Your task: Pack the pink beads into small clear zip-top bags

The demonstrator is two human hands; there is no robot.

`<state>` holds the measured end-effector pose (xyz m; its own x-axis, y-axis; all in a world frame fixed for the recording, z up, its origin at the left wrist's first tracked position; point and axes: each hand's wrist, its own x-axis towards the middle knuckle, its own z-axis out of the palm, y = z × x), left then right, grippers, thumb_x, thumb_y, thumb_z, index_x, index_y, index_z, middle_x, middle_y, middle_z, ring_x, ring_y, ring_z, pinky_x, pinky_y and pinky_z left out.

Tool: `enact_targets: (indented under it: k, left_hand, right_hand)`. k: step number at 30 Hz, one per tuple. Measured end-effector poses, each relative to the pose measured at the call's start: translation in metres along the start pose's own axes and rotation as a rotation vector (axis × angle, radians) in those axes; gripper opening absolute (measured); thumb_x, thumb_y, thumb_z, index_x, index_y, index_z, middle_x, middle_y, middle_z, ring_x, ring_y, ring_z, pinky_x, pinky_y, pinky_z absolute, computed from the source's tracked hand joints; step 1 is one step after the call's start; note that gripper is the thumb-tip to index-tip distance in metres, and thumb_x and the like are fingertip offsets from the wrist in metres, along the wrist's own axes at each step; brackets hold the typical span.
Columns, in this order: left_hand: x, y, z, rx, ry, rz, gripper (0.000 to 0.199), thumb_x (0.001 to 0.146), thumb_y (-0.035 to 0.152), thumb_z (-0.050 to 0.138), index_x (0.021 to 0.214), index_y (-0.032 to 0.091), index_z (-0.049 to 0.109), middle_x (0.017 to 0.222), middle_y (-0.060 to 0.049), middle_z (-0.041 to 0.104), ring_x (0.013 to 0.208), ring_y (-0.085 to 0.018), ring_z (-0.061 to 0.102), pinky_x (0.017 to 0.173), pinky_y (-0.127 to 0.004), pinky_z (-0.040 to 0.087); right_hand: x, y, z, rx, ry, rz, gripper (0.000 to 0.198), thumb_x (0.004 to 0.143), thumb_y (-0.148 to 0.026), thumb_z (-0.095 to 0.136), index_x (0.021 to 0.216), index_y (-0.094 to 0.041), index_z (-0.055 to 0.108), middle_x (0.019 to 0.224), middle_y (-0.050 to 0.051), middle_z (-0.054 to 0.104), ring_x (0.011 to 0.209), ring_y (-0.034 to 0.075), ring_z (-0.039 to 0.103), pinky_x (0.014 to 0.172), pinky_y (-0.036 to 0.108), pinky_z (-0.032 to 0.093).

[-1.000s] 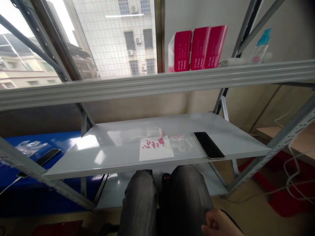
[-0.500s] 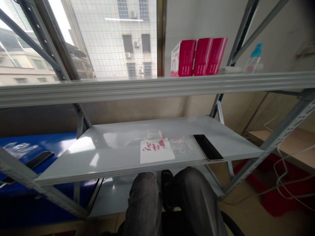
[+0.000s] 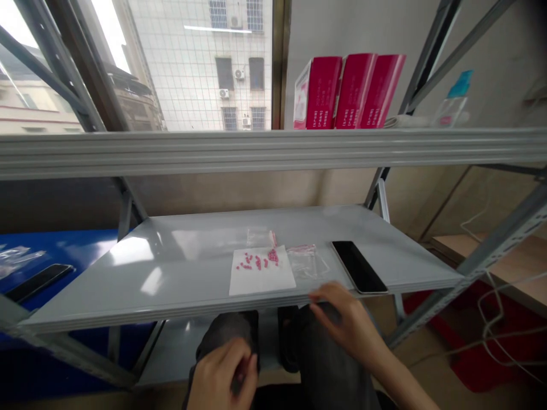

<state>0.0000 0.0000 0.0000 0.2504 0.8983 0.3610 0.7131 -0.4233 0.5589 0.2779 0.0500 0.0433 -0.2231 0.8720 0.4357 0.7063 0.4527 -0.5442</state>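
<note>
My left hand (image 3: 224,373) is over my left knee at the bottom of the view. Its fingers bend loosely, a gap shows between thumb and index finger, and nothing is visible in it. Just off the shelf's front edge, my right hand (image 3: 344,319) is above my right knee, thumb and index finger apart, with nothing in it. Ahead lies a white sheet of paper (image 3: 260,283) with small pink beads or pellets (image 3: 258,262), some heaped at its upper right. A small clear zip bag (image 3: 257,238) lies behind the paper; another clear zip bag (image 3: 305,262) is to its right.
A dark-screened phone (image 3: 359,266) lies on the grey shelf (image 3: 179,285), right of the bags. Pink boxes (image 3: 352,94) and a blue-topped spray bottle (image 3: 455,102) stand on the upper shelf (image 3: 239,154). On a blue surface at left is another phone (image 3: 40,282).
Both my hands have come into view from below, the right reaching closer to the shelf edge. The view has shifted slightly, and the things on the shelf lie as before.
</note>
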Motion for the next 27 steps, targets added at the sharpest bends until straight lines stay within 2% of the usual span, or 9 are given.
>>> enact_targets:
  k: [2,5,9,10,13,17,20,22,27]
  left_hand:
    - [0.042,0.009,0.008,-0.065,0.047,0.019,0.009,0.089,0.018,0.051,0.092,0.023,0.057,0.072,0.001,0.064,0.064,-0.015,0.063,0.063,-0.026,0.048]
    - [0.101,0.025,0.014,-0.195,0.060,0.063,0.024,0.084,0.013,0.050,0.105,0.023,0.056,0.084,-0.002,0.067,0.078,-0.018,0.066,0.074,-0.030,0.050]
    - [0.149,0.034,0.014,-0.318,0.086,0.069,0.027,0.079,0.009,0.054,0.101,0.022,0.060,0.088,-0.003,0.068,0.085,-0.019,0.065,0.079,-0.031,0.048]
    - [0.156,0.034,0.013,-0.332,0.089,0.066,0.025,0.079,0.009,0.054,0.099,0.022,0.061,0.087,-0.003,0.068,0.084,-0.019,0.065,0.078,-0.031,0.048]
    - [0.167,0.030,0.010,-0.385,0.090,0.048,0.018,0.080,0.010,0.055,0.093,0.021,0.062,0.084,-0.002,0.069,0.080,-0.017,0.065,0.076,-0.028,0.048]
    - [0.172,0.019,0.007,-0.458,0.100,0.020,0.012,0.082,0.013,0.056,0.090,0.020,0.062,0.082,-0.001,0.070,0.076,-0.016,0.065,0.073,-0.026,0.048]
    - [0.168,0.010,0.005,-0.505,0.130,-0.008,0.009,0.083,0.015,0.056,0.089,0.019,0.062,0.080,-0.001,0.069,0.077,-0.016,0.065,0.074,-0.026,0.048]
    - [0.164,0.006,0.004,-0.538,0.149,-0.026,0.007,0.084,0.017,0.057,0.087,0.019,0.062,0.080,-0.001,0.068,0.077,-0.016,0.064,0.075,-0.027,0.048]
    - [0.157,0.000,0.005,-0.625,0.169,-0.066,0.004,0.084,0.020,0.058,0.085,0.018,0.061,0.078,-0.002,0.067,0.076,-0.016,0.065,0.074,-0.027,0.049]
  right_hand:
    - [0.039,0.008,0.002,-0.134,0.103,-0.098,0.025,0.085,-0.029,0.060,0.106,-0.018,0.069,0.106,0.012,0.070,0.107,0.029,0.059,0.095,0.044,0.047]
    - [0.072,0.013,0.016,-0.320,0.131,-0.095,0.043,0.077,-0.030,0.070,0.118,-0.020,0.067,0.121,0.013,0.065,0.117,0.035,0.052,0.098,0.049,0.041]
    - [0.082,0.016,0.035,-0.403,0.159,-0.052,0.011,0.083,-0.022,0.065,0.089,-0.021,0.075,0.111,0.008,0.070,0.114,0.032,0.054,0.099,0.046,0.036]
    - [0.083,0.017,0.036,-0.411,0.180,-0.042,0.013,0.086,-0.019,0.062,0.083,-0.021,0.075,0.106,0.008,0.072,0.112,0.031,0.055,0.098,0.045,0.035]
    - [0.087,0.021,0.034,-0.419,0.197,-0.004,0.014,0.088,-0.020,0.061,0.084,-0.021,0.074,0.101,0.007,0.073,0.108,0.029,0.056,0.094,0.042,0.036]
    - [0.095,0.022,0.031,-0.456,0.078,0.022,0.020,0.082,-0.032,0.069,0.096,-0.019,0.074,0.108,0.010,0.072,0.110,0.032,0.057,0.095,0.043,0.036]
    - [0.098,0.024,0.035,-0.508,-0.034,0.080,0.015,0.085,-0.023,0.062,0.087,-0.016,0.075,0.094,0.010,0.075,0.098,0.030,0.064,0.094,0.042,0.037]
    - [0.098,0.027,0.038,-0.516,-0.063,0.115,0.020,0.088,-0.017,0.056,0.080,-0.015,0.074,0.088,0.010,0.075,0.092,0.028,0.066,0.093,0.041,0.038]
    - [0.100,0.038,0.039,-0.456,-0.072,0.126,0.015,0.085,-0.014,0.060,0.081,-0.016,0.074,0.088,0.009,0.075,0.090,0.025,0.068,0.086,0.033,0.043]
